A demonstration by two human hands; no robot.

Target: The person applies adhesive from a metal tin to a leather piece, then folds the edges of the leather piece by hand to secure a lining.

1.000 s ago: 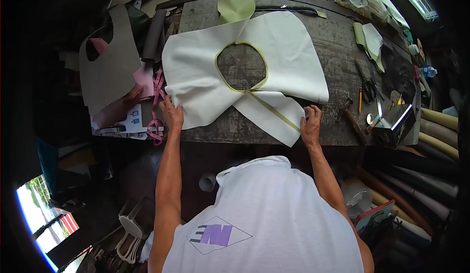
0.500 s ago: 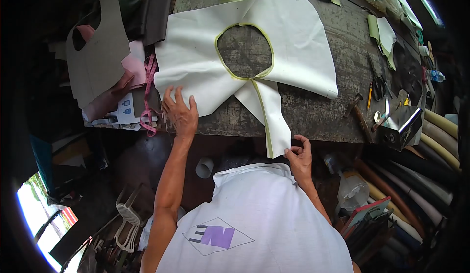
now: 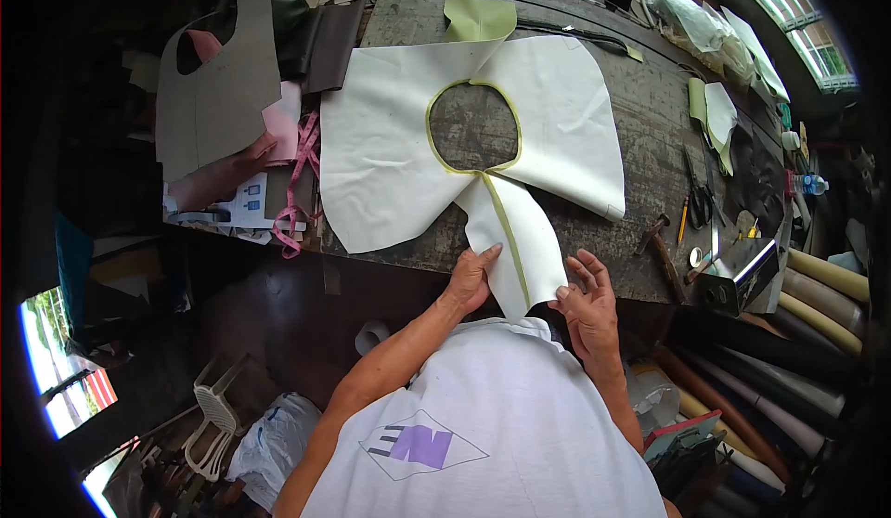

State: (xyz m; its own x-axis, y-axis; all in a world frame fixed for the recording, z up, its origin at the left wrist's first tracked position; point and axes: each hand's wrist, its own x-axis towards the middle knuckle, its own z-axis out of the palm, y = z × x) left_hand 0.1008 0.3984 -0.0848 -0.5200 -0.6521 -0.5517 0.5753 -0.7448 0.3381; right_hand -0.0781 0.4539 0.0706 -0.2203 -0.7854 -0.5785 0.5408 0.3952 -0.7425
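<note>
A large white sheet piece (image 3: 380, 137) with a yellow-green edged round opening lies on the dark worktable (image 3: 650, 147). Its narrow strip (image 3: 534, 230), with a yellow-green line along it, hangs over the front edge toward my body. My left hand (image 3: 471, 279) grips the strip's left side, thumb on top and fingers underneath. At the strip's lower right corner, my right hand (image 3: 589, 306) pinches the edge between thumb and finger, its other fingers loosely curled. A green flap (image 3: 478, 19) shows beyond the white piece.
On the right lie a hammer (image 3: 661, 247), scissors (image 3: 701, 204), a yellow pencil (image 3: 683, 220) and a dark box (image 3: 740, 277). A pink measuring tape (image 3: 304, 170) and a grey template (image 3: 218, 100) are at the left. Rolls of material (image 3: 821, 300) stand at the lower right.
My left hand has moved right, from the white piece's left part to the strip, and taken hold of it. The strip is spread wider. The camera view has shifted.
</note>
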